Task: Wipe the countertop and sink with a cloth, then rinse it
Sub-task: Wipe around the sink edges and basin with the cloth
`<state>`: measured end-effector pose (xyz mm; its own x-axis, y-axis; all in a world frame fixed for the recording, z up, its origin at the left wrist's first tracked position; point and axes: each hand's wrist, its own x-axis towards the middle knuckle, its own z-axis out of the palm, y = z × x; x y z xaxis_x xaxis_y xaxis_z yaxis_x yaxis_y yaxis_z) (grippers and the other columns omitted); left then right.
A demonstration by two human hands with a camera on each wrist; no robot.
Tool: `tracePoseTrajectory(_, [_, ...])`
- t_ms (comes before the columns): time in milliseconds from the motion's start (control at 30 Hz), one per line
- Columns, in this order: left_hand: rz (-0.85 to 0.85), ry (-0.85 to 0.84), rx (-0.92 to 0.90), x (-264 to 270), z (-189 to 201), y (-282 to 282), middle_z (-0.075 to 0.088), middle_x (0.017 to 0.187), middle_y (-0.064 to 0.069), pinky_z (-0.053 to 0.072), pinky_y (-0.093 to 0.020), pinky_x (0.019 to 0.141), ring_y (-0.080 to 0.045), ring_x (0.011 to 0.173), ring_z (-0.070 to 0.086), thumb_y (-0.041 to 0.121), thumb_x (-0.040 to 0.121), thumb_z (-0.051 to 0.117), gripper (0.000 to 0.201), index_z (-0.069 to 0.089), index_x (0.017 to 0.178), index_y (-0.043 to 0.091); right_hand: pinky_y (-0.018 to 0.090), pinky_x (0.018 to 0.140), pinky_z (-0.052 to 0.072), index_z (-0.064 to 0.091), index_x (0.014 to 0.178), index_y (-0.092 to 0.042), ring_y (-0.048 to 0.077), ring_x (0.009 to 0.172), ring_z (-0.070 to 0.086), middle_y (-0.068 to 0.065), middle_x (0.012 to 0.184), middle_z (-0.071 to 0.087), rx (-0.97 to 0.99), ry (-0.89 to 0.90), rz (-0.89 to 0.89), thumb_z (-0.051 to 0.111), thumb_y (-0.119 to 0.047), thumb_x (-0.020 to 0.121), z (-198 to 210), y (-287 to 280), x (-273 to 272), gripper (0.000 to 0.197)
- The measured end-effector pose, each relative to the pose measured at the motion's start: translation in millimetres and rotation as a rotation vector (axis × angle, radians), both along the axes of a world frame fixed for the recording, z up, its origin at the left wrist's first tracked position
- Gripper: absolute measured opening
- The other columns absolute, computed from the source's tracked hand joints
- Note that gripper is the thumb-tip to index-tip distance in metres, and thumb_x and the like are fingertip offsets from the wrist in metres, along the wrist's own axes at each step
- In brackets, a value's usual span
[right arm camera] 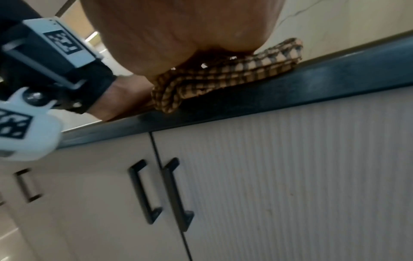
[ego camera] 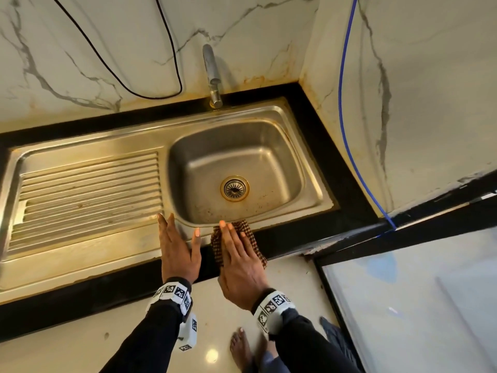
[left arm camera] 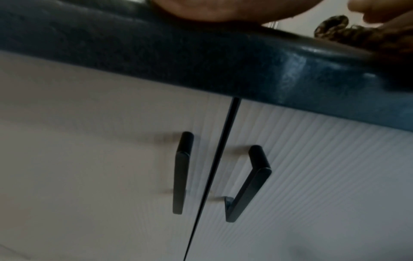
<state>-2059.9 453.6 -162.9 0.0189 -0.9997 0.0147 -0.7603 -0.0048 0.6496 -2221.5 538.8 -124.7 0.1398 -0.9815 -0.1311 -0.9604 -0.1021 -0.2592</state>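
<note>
Both arms extended forward, dark sleeves, tagged bands on wrists. Left hand (ego camera: 179, 251) flat, palm down, fingers straight and slightly spread, thumb out. Right hand (ego camera: 240, 261) flat, palm down, fingers straight and together, pressing downward.

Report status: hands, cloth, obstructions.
Left hand flat on sink rim, empty. Right hand flat, pressing checked cloth on black countertop. Nothing in the way.
</note>
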Motion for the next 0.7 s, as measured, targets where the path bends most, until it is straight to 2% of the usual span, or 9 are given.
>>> tracePoseTrajectory(67, [-0.009,-0.013,-0.004,-0.4,0.0,1.9,-0.002,0.172,-0.013,0.022,-0.054,0.125,-0.030,0.158,0.007,0.059,0.094,0.041,0.085,0.016,0.161,0.012,0.051,0.126,0.005,0.001,0.161,-0.009,0.028,0.155,-0.017,0.015,0.167,-0.016,0.015,0.048,0.015,0.040,-0.040,0.094,-2.5,-1.9,-22.3,0.084])
tracePoseTrajectory(133, [-0.032,-0.036,-0.009,0.2,-0.4,1.6,-0.002,0.172,-0.013,0.021,-0.054,0.125,-0.030,0.158,0.006,0.057,0.094,0.043,0.085,0.016,0.161,0.014,0.049,0.127,0.005,0.000,0.162,-0.015,0.025,0.155,-0.015,0.010,0.168,-0.013,0.021,0.053,-0.058,0.038,-0.046,0.095,-7.1,-6.5,-68.9,0.082])
tracePoseTrajectory(267, [-0.071,-0.200,-0.011,-3.8,-4.9,0.9,0.001,0.169,-0.022,0.021,-0.053,0.125,-0.037,0.157,0.009,0.050,0.097,0.056,0.084,0.018,0.159,0.007,0.047,0.127,0.006,0.017,0.161,-0.028,0.023,0.157,0.002,0.001,0.170,0.009,0.011,0.129,-0.412,0.017,-0.060,0.102,-2.9,-18.6,-187.4,0.068])
tracePoseTrajectory(333, [-0.009,-0.275,0.041,-10.4,-7.8,1.7,0.002,0.167,-0.028,0.022,-0.055,0.125,-0.042,0.155,0.012,0.049,0.098,0.056,0.083,0.020,0.157,0.003,0.048,0.127,0.004,0.019,0.160,-0.036,0.020,0.157,-0.001,-0.005,0.170,0.004,0.051,0.106,-0.486,0.008,-0.058,0.102,-3.3,-18.6,-218.1,0.063])
tracePoseTrajectory(433, [0.100,-0.255,0.116,-47.2,2.0,-1.5,0.003,0.164,-0.034,0.021,-0.058,0.124,-0.048,0.153,0.013,0.050,0.101,0.050,0.081,0.022,0.156,-0.003,0.047,0.126,0.002,0.015,0.160,-0.034,0.022,0.157,-0.001,-0.005,0.169,0.001,0.040,0.106,-0.446,0.004,-0.047,0.100,-7.2,-13.3,-212.3,0.062])
tracePoseTrajectory(533, [-0.119,-0.268,0.096,-103.6,9.6,-2.6,0.000,0.165,-0.034,0.016,-0.054,0.127,-0.044,0.156,0.004,0.055,0.103,0.039,0.080,0.022,0.156,-0.002,0.047,0.126,0.002,0.010,0.162,-0.028,0.025,0.157,-0.003,-0.001,0.169,0.000,0.003,0.108,-0.243,0.015,-0.043,0.104,-7.2,-2.0,-181.1,0.060])
tracePoseTrajectory(600, [-0.248,-0.298,0.078,-138.8,8.9,-0.9,0.004,0.165,-0.034,0.016,-0.053,0.127,-0.043,0.156,0.007,0.060,0.102,0.030,0.082,0.021,0.157,0.000,0.046,0.127,0.002,0.010,0.163,-0.021,0.024,0.157,-0.004,0.003,0.170,0.001,-0.010,0.110,-0.109,0.021,-0.042,0.107,-7.3,5.7,-176.8,0.061])
tracePoseTrajectory(667, [-0.298,-0.345,0.068,-157.9,6.7,2.8,0.008,0.165,-0.032,0.017,-0.054,0.127,-0.043,0.155,0.012,0.063,0.101,0.026,0.085,0.014,0.159,0.002,0.047,0.127,0.008,0.012,0.162,-0.016,0.025,0.157,0.000,0.006,0.169,0.003,-0.017,0.136,-0.084,0.024,-0.043,0.106,-7.1,7.0,-201.2,0.064])
tracePoseTrajectory(700, [-0.308,-0.388,0.062,-164.2,5.0,4.7,0.009,0.166,-0.031,0.016,-0.053,0.127,-0.042,0.155,0.013,0.065,0.101,0.024,0.087,0.012,0.160,0.003,0.048,0.126,0.013,0.014,0.162,-0.013,0.025,0.157,0.002,0.008,0.169,0.004,-0.017,0.137,-0.150,0.026,-0.044,0.105,-8.3,6.2,-223.7,0.065])
